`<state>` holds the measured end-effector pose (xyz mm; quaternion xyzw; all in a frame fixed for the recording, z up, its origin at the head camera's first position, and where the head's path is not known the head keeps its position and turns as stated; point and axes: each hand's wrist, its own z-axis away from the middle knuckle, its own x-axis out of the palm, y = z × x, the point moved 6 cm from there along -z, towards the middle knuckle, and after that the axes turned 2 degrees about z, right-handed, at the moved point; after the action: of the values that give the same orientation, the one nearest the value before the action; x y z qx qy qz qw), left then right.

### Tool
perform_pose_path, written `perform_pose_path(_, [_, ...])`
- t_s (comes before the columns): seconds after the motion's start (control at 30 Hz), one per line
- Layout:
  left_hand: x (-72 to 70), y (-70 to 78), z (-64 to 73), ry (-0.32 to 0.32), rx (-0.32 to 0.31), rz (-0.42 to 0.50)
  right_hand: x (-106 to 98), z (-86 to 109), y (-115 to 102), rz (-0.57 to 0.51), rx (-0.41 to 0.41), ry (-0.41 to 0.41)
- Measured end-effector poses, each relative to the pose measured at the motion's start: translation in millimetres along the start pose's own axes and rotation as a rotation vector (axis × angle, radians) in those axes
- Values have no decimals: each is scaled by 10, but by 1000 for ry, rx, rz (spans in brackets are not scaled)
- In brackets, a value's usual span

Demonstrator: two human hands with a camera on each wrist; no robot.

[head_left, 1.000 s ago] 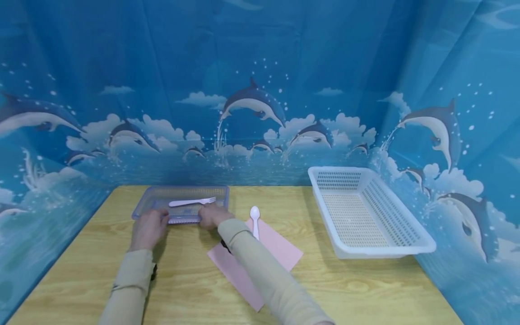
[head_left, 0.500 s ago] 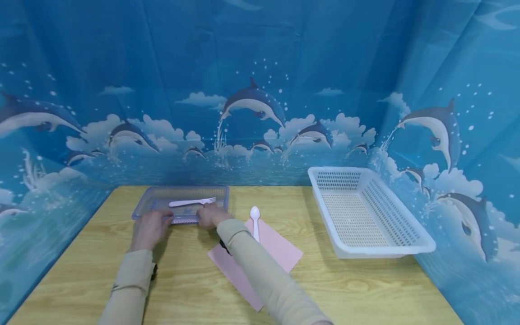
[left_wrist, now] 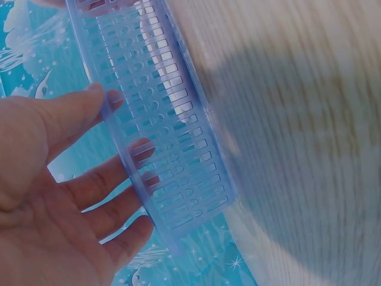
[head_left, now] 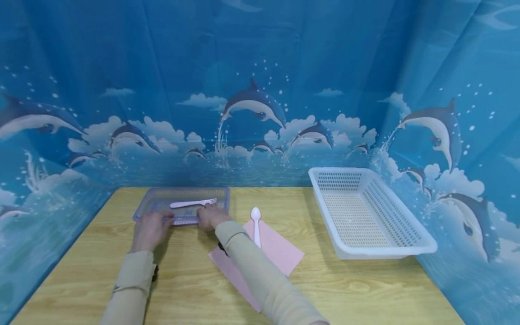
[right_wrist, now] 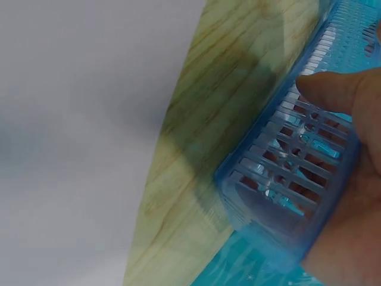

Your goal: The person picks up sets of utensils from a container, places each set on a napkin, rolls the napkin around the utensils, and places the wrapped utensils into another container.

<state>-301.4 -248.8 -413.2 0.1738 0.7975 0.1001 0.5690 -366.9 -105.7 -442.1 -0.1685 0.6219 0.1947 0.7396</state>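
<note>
A translucent purple-blue plastic basket (head_left: 183,188) lies at the far left of the table, with a pale pink fork (head_left: 187,203) inside it. My left hand (head_left: 150,230) grips its near rim toward the left corner. In the left wrist view, thumb and fingers are on opposite sides of the slotted wall (left_wrist: 178,143). Farther right along that same side, my right hand (head_left: 212,216) holds the wall too. The right wrist view has its thumb on the outer face, while other fingers show through the slots.
A pale pink spoon (head_left: 256,225) lies partly over a pink sheet of paper (head_left: 280,250), which my right forearm (head_left: 260,275) crosses above. To the right stands a large white slotted basket (head_left: 386,251). A blue dolphin curtain (head_left: 260,45) backs the wooden table (head_left: 183,280).
Both hands stay at the basket's near side, with only slight shifts of the fingers and right forearm. The basket, fork, spoon and paper keep their places.
</note>
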Motion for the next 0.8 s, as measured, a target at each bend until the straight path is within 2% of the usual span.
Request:
perform_pose_path(0.37, [27, -16, 1, -27, -27, -5, 29, -33, 12, -39, 15, 50])
perform_pose_path(0.53, [22, -16, 1, -33, -34, -2, 31, -36, 3, -76, -10, 36])
perform_pose_path(0.8, [30, -21, -8, -41, -43, 0, 9, -39, 3, -70, -43, 20])
